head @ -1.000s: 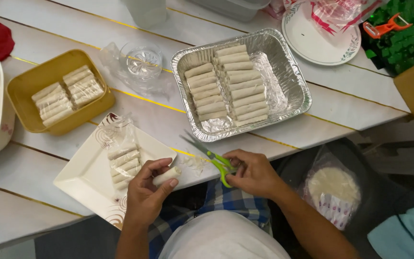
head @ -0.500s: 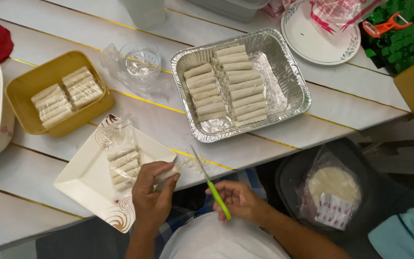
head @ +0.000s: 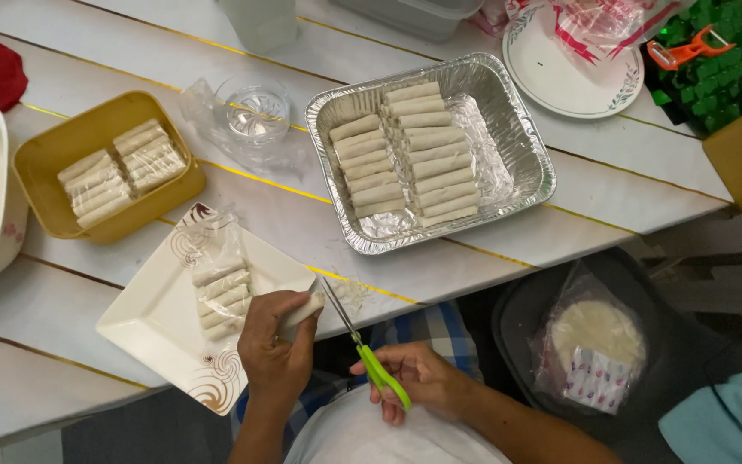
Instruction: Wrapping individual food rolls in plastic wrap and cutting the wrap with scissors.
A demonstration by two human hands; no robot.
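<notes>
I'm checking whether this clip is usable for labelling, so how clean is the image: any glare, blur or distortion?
Head view: soft, even light with faint shadows; bright glare on the foil tray and on the glass dish; the left hand with its roll and the right hand on the green-handled scissors look sharp enough, edges slightly soft; table planks bend slightly toward the frame edges.

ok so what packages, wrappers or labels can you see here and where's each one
Clear bag of round white wrappers: lower right, below the table edge, round pale stack with a red-and-white printed label.
Clear plastic film: on the square cream plate, crumpled over the rolls.
Clear bag with red print: top right, on the round white plate.
Foil tray: table centre, silver, rectangular, holding rows of pale rolls.
No signs or screens.
</notes>
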